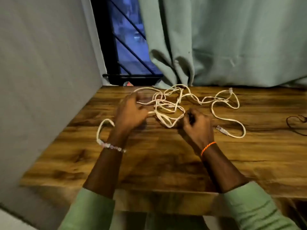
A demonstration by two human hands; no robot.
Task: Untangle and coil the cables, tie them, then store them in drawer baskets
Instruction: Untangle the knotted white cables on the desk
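A long white network cable (221,117) lies tangled across the far half of the wooden table (166,160). One clear plug (221,130) lies to the right of my right hand, another (230,90) near the far edge. My left hand (131,113) is over the left side of the knot, fingers curled around a strand that loops out to the left. My right hand (197,125) pinches a strand at the right side of the knot, its fingers curled tight.
A grey wall (41,80) runs along the table's left side. A pale green curtain (232,47) hangs behind the table, beside a barred window (127,47). A thin dark cable (295,123) lies at the right edge.
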